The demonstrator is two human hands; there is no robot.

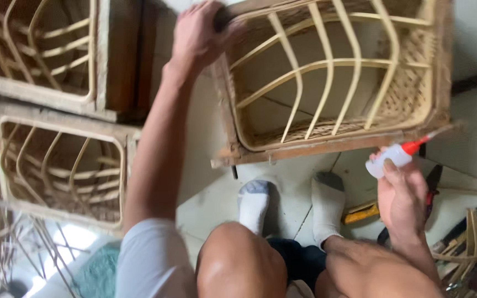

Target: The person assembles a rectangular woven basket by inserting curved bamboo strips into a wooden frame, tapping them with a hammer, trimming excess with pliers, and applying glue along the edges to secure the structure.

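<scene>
The left hand [197, 36] sits at about eleven o'clock in the view, its fingers clenched over the upper left corner of a rattan frame [332, 77], a wooden-edged rectangular panel with curved pale cane ribs and a band of weave along its right and lower sides. That frame stands tilted on the tiled floor [216, 193] and fills the field from twelve to two o'clock, its lower edge running just above the person's two feet in grey-toed white socks [291, 201]. The right hand [401, 196] is at about four o'clock, fingers wrapped around a small white squeeze bottle [390, 159] with a red nozzle; the nozzle points up and to the right, toward the frame's lower right corner, and whether its tip touches the wood cannot be told. Just beyond that hand, at three to four o'clock, a red-handled tool [432, 185] and a yellow-handled tool [360, 212] lie on the floor, with loose cane strips [473, 243] at the right edge. Two more rattan frames lie at nine to ten o'clock, one [40, 44] above the other [62, 165], with thin cane rods [1, 248] spread at eight o'clock.
</scene>
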